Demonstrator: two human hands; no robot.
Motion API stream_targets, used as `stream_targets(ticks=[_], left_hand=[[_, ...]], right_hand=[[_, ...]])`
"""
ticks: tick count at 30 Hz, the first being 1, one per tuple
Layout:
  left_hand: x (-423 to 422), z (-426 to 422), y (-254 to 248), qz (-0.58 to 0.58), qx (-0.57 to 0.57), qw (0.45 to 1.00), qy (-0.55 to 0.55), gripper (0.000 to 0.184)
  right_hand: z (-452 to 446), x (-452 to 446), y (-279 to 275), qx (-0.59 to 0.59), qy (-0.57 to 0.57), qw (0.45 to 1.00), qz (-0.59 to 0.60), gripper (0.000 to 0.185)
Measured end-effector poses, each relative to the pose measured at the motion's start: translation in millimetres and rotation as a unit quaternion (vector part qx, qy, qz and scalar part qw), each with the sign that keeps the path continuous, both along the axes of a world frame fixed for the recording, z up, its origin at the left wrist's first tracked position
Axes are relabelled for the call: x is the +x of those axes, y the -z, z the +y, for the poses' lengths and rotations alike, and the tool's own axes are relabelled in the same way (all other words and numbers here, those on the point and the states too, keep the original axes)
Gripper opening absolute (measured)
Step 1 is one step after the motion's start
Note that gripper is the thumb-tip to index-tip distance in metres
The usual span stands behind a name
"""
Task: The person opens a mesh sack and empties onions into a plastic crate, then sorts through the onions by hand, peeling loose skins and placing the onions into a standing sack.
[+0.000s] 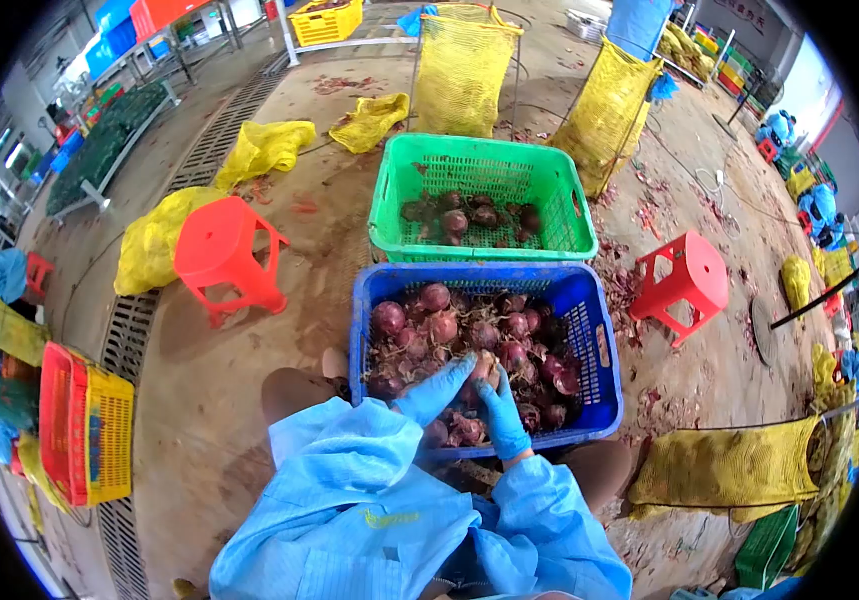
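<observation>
We seem to be at the step of cleaning or checking a single onion, held above the open blue plastic crate [479,271]. Both hands are in thin blue gloves. The left hand [439,389] is partly closed, its fingertips against the small, round, brownish-pink onion [486,367]; the right hand [501,416] is curled up to the same onion from the other side, so we have it pinched between the two. The finer finger positions are too small for us to tell.

As we judge it, the next move calls for a firm but gentle grip while loose skin or root is rubbed away. The green plastic crate [479,252] just beyond might then take the onion, though we cannot be sure.

Our onion looks paler than the round purple onions [442,326] heaped below it, many of them glossy, with stringy, straw-coloured roots tangled among them. A few darker onions [455,221] lie in the green crate, and dry purple skin scraps [621,272] litter the floor alongside.
</observation>
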State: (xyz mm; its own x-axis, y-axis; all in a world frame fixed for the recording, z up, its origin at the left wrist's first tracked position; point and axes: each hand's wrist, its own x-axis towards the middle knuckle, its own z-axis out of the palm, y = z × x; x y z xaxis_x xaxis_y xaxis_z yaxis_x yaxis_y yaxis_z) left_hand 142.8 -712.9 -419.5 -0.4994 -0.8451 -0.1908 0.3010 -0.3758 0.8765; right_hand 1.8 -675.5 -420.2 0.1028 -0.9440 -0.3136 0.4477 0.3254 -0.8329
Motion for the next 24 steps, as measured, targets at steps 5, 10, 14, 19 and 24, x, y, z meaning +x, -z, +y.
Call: stream_targets(ticks=[5, 10, 14, 19, 24], left_hand=[[28.5, 24.6, 34.1, -0.181, -0.064, 0.973, -0.132, 0.053], [65.0, 54.0, 58.0, -0.511, -0.119, 0.828, -0.198, 0.056], [62.9, 61.8, 57.0, -0.550, -0.104, 0.818, -0.135, 0.060], [52.0, 68.4, 67.6, -0.620, -0.145, 0.769, -0.058, 0.076], [50.4, 69.8, 62.9, -0.575, -0.155, 0.803, 0.008, 0.106]], right_hand=[[6.6, -5.3, 29.3, 0.086, 0.034, 0.989, -0.115, 0.050], [-8.0, -15.5, 37.3, 0.079, 0.101, 0.975, -0.181, 0.048], [-13.1, -22.4, 30.4, 0.032, 0.112, 0.980, -0.164, 0.057], [-6.6, -30.9, -6.1, -0.045, 0.122, 0.977, -0.170, 0.053], [-2.9, -80.6, -6.6, -0.113, 0.182, 0.955, -0.205, 0.060]])
